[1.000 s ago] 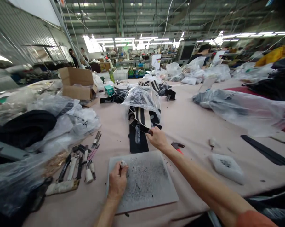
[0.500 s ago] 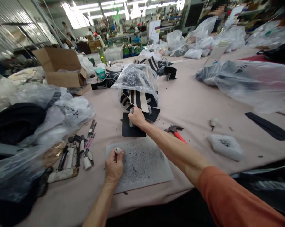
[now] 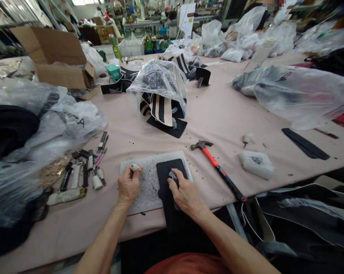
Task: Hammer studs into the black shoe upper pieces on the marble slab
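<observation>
In my left hand (image 3: 128, 188) a tool with a white-wrapped handle (image 3: 135, 167) is pinched, its tip hidden by the fingers. That hand is above the left part of a pale board (image 3: 149, 190) strewn with dark specks. My right hand (image 3: 186, 193) is closed on a black panel (image 3: 165, 173), gripping it at a strip wrapped in clear plastic (image 3: 173, 176). The panel lies over the board's right side and reaches past the table's front edge. A claw hammer (image 3: 214, 163) with a red and black handle rests just right of the board.
Beyond the board, a clear plastic bag (image 3: 157, 78) holds striped and black pieces. Several hand tools (image 3: 82, 173) lie at left near plastic bags and a cardboard box (image 3: 60, 74). To the right are a white block (image 3: 257, 164), a small white-handled tool (image 3: 247, 138) and black strips (image 3: 304, 142).
My right hand has drawn the black panel from beside the plastic bag back toward me, onto the board. My left hand still holds the white-handled tool. The view has tipped downward.
</observation>
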Demonstrator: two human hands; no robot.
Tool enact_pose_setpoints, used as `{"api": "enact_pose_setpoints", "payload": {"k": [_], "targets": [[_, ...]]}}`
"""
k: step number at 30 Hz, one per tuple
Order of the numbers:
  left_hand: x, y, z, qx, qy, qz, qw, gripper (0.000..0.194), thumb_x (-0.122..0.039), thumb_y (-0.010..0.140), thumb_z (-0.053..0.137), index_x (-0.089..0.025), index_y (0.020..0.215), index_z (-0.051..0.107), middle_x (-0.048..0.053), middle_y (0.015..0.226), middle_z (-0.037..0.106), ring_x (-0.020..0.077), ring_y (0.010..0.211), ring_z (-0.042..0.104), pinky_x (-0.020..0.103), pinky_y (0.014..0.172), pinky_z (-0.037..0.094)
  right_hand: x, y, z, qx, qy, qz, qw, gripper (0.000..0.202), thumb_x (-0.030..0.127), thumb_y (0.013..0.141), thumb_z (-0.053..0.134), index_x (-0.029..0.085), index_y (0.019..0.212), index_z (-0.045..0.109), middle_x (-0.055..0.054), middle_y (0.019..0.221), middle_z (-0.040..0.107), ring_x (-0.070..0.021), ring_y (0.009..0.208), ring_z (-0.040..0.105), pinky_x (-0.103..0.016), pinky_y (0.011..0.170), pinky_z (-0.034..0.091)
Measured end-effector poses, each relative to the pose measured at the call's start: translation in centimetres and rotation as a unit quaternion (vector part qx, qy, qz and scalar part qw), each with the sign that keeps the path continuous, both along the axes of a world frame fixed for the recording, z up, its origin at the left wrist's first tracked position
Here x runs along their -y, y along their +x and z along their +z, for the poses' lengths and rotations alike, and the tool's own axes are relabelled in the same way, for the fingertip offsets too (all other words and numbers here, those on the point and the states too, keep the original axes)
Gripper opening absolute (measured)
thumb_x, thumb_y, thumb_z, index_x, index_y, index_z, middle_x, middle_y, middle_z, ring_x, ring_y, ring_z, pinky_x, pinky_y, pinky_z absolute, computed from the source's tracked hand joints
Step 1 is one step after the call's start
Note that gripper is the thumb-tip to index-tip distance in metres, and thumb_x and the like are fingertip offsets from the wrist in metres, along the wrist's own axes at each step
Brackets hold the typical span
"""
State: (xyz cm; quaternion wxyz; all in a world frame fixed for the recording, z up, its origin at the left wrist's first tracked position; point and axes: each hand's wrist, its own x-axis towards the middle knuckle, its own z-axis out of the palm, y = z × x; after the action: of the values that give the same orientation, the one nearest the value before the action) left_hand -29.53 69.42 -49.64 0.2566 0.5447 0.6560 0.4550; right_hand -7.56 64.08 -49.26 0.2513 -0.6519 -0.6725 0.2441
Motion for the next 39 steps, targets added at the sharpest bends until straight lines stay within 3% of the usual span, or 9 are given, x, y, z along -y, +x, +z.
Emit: {"api": "enact_pose_setpoints", "payload": {"k": [3, 7, 9, 12, 18, 22, 34, 39], "targets": [[-0.5, 1.3, 1.1, 0.095, -0.005, -0.006, 0.995, 0.029, -0.042, 0.079, 0.07, -0.016, 0.093, 0.066, 0.006, 0.084, 0.075, 0.0198, 0.078, 0.07, 0.027, 0.073, 0.054, -1.1, -0.6, -0.2, 0.02, 0.042, -0.025, 0.999, 0.036, 0.035, 0.1, 0.042, 0.014, 0.124, 0.059, -0.01, 0.092, 0.075, -0.024, 0.076, 0.072, -0.028, 0.063, 0.045], [-2.1, 5.2, 2.7, 0.215, 0.006, -0.066, 0.974, 0.042, -0.045, 0.076, 0.077, -0.016, 0.103, 0.063, 0.007, 0.085, 0.076, 0.0201, 0.079, 0.071, 0.029, 0.075, 0.056, -2.7, -1.1, -0.6, 0.054, 0.075, -0.047, 0.995, 0.036, 0.034, 0.1, 0.041, 0.013, 0.123, 0.059, -0.011, 0.095, 0.075, -0.0231, 0.075, 0.071, -0.028, 0.06, 0.041], [-3.3, 7.2, 2.7, 0.252, -0.003, -0.1, 0.963, 0.043, -0.046, 0.073, 0.078, -0.015, 0.098, 0.062, 0.007, 0.083, 0.075, 0.0193, 0.076, 0.07, 0.028, 0.073, 0.056, -3.3, -1.1, -0.7, 0.07, 0.068, -0.064, 0.993, 0.036, 0.035, 0.1, 0.042, 0.012, 0.121, 0.06, -0.01, 0.09, 0.075, -0.023, 0.072, 0.07, -0.028, 0.059, 0.04], [-4.8, 9.0, 1.6, 0.28, -0.024, -0.124, 0.952, 0.038, -0.046, 0.073, 0.076, -0.016, 0.091, 0.062, 0.007, 0.083, 0.075, 0.0181, 0.074, 0.069, 0.028, 0.072, 0.054, -3.5, -0.9, -0.6, 0.059, 0.076, -0.065, 0.993, 0.034, 0.037, 0.099, 0.045, 0.014, 0.116, 0.062, -0.011, 0.096, 0.073, -0.0227, 0.078, 0.069, -0.028, 0.063, 0.041], [-5.2, 9.2, -0.7, 0.231, -0.04, -0.17, 0.957, 0.023, -0.037, 0.077, 0.069, -0.017, 0.086, 0.064, 0.007, 0.087, 0.076, 0.0194, 0.079, 0.069, 0.029, 0.075, 0.053, -2.1, 0.4, -0.6, -0.005, 0.09, -0.004, 0.996, 0.037, 0.042, 0.101, 0.042, 0.017, 0.117, 0.064, -0.01, 0.102, 0.067, -0.0223, 0.09, 0.064, -0.032, 0.078, 0.046], [-4.8, 9.0, -0.4, 0.215, -0.041, -0.183, 0.958, 0.018, -0.034, 0.081, 0.066, -0.017, 0.087, 0.064, 0.007, 0.088, 0.076, 0.0188, 0.08, 0.069, 0.028, 0.077, 0.053, -1.7, 0.9, -0.9, -0.049, 0.114, 0.025, 0.992, 0.041, 0.041, 0.102, 0.04, 0.015, 0.122, 0.063, -0.011, 0.1, 0.063, -0.0228, 0.092, 0.061, -0.035, 0.082, 0.049], [-4.7, 9.6, -0.3, 0.18, -0.044, -0.199, 0.962, 0.015, -0.033, 0.081, 0.066, -0.018, 0.086, 0.066, 0.005, 0.086, 0.075, 0.0178, 0.077, 0.068, 0.026, 0.073, 0.053, -2.0, 0.8, -1.7, -0.05, 0.13, 0.013, 0.99, 0.04, 0.042, 0.102, 0.041, 0.014, 0.12, 0.063, -0.012, 0.101, 0.063, -0.0241, 0.094, 0.061, -0.037, 0.082, 0.05], [-4.6, 9.8, -0.3, 0.124, -0.031, -0.199, 0.972, 0.011, -0.03, 0.082, 0.064, -0.019, 0.086, 0.066, 0.005, 0.086, 0.075, 0.019, 0.078, 0.068, 0.027, 0.073, 0.052, -2.1, 1.2, -0.7, -0.089, 0.098, 0.024, 0.991, 0.042, 0.042, 0.102, 0.039, 0.013, 0.122, 0.062, -0.012, 0.104, 0.063, -0.0237, 0.097, 0.061, -0.037, 0.086, 0.05]]}}
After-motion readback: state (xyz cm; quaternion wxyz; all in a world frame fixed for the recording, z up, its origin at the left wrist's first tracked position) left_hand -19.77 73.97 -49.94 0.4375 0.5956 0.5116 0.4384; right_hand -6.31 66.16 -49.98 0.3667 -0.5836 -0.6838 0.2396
